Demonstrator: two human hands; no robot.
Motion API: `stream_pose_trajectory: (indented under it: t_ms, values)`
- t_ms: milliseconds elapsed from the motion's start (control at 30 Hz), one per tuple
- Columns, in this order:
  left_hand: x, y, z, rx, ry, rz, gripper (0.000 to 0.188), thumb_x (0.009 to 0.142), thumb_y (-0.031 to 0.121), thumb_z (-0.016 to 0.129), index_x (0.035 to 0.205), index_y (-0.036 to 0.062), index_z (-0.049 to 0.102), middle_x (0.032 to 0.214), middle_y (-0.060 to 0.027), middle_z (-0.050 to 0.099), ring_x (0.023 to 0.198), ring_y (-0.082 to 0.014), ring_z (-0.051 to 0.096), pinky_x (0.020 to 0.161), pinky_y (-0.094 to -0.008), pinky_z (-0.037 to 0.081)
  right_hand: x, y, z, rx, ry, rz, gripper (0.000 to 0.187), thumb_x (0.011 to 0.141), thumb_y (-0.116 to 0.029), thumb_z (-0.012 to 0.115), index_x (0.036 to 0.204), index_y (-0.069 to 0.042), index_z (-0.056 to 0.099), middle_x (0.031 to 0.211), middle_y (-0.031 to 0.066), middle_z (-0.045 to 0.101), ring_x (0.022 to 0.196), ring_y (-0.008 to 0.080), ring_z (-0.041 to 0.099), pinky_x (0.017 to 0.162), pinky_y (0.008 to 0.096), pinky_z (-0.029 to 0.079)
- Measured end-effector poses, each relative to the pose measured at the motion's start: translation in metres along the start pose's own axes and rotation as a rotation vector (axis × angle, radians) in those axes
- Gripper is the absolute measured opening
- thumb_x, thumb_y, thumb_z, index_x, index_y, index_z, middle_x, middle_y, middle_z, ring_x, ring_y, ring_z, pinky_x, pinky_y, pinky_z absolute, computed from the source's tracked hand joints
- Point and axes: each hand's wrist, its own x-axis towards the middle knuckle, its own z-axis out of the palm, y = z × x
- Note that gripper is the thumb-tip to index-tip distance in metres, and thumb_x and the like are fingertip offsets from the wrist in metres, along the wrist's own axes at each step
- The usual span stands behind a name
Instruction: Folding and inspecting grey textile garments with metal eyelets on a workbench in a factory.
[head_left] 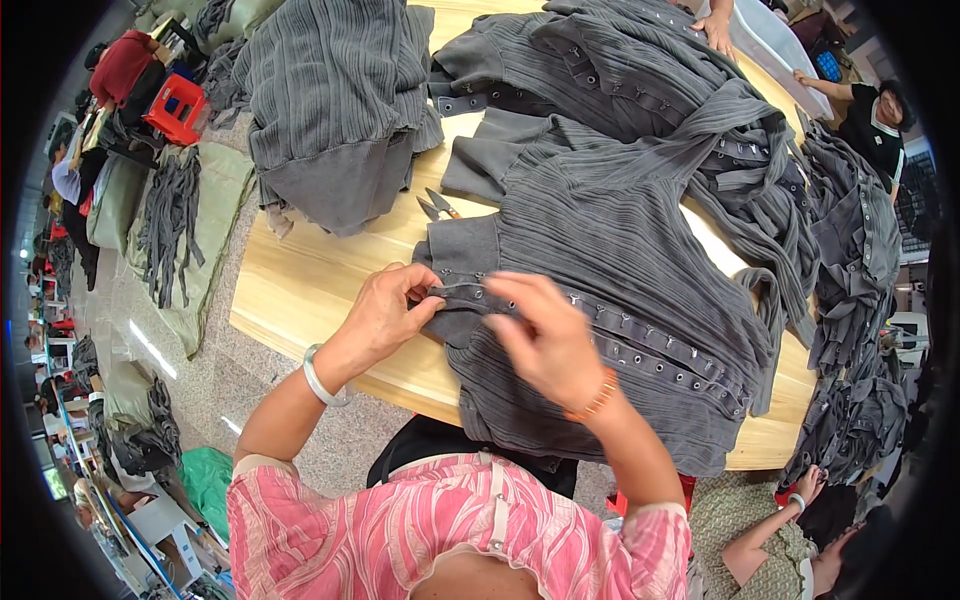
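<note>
A dark grey ribbed garment (pixel 590 220) lies spread over the wooden table in front of me, a row of hooks and metal eyelets running along its front. My left hand (pixel 395 308) pinches the corner of its front band, at the end by the plain hem. Just to the right, my right hand (pixel 545 340) hovers over the band near the eyelets. Its fingers are smeared by motion, so whether they grip anything does not show. Thread snips (pixel 438 206) lie on the table beyond the hem.
Folded grey garments (pixel 335 110) are heaped at the far left of the table (pixel 300 290), with another garment (pixel 610 65) at the back. A co-worker's hand (pixel 716 32) rests there, near a white tub (pixel 768 45). More garments (pixel 850 250) hang at the right. A red stool (pixel 175 107) stands left.
</note>
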Motion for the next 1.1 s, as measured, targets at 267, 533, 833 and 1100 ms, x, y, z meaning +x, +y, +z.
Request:
stream_pose_trajectory:
  t_ms: [267, 533, 833, 1100]
  values:
    - [-0.018, -0.006, -0.005, -0.098, -0.045, -0.014, 0.013, 0.084, 0.004, 0.070, 0.096, 0.0007, 0.069, 0.087, -0.0101, 0.065, 0.083, -0.0191, 0.062, 0.075, -0.0317, 0.049, 0.015, 0.019, 0.059, 0.113, -0.015, 0.105, 0.011, 0.084, -0.011, 0.072, 0.091, -0.002, 0.071, 0.084, 0.0145, 0.066, 0.076, 0.0335, 0.067, 0.068, 0.0394, 0.053]
    - [0.009, -0.010, -0.012, -0.129, -0.020, -0.183, 0.032, 0.092, 0.012, 0.068, 0.114, -0.0085, 0.058, 0.080, 0.0007, 0.061, 0.067, -0.0039, 0.053, 0.059, -0.0215, 0.045, 0.014, 0.017, 0.055, -0.039, -0.066, 0.072, 0.010, 0.086, -0.010, 0.070, 0.093, -0.005, 0.068, 0.086, 0.0117, 0.065, 0.075, 0.0331, 0.066, 0.066, 0.0408, 0.053]
    - [0.028, -0.006, -0.001, 0.024, -0.019, 0.068, 0.015, 0.090, 0.009, 0.070, 0.100, 0.0011, 0.063, 0.089, 0.0009, 0.060, 0.065, -0.0045, 0.052, 0.057, -0.0219, 0.042, 0.015, 0.019, 0.057, -0.032, -0.048, 0.085, 0.009, 0.086, -0.011, 0.069, 0.094, -0.006, 0.067, 0.088, 0.0113, 0.064, 0.077, 0.0341, 0.066, 0.067, 0.0422, 0.053]
    - [0.015, 0.000, -0.022, -0.714, -0.285, -0.440, 0.031, 0.097, 0.014, 0.063, 0.125, 0.0053, 0.051, 0.110, -0.0096, 0.065, 0.086, -0.0146, 0.066, 0.071, -0.0283, 0.055, 0.012, 0.021, 0.056, 0.005, -0.031, 0.097, 0.011, 0.087, -0.011, 0.069, 0.095, -0.005, 0.067, 0.099, 0.0108, 0.064, 0.081, 0.0327, 0.068, 0.071, 0.0398, 0.055]
